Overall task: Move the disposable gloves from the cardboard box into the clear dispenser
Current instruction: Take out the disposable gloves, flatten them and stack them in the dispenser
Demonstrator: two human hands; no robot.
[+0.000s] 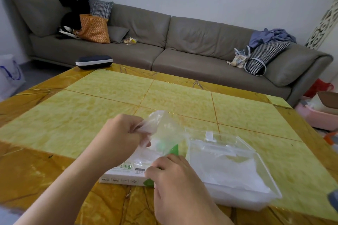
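A white and green cardboard box (124, 176) lies flat near the table's front edge. My left hand (120, 133) pinches a thin clear disposable glove (164, 126) and holds it up above the box's opening. My right hand (175, 179) rests on the box's right end, fingers pressing down on it. Right beside the box stands the clear dispenser (265, 168), lid off, with a pile of clear gloves (226, 168) inside.
The table (113, 100) has a yellow tiled top. A dark case (94, 61) lies at its far left edge. Behind is a grey sofa (182, 42) with bags and cushions. A pink tub (318, 115) sits on the floor to the right.
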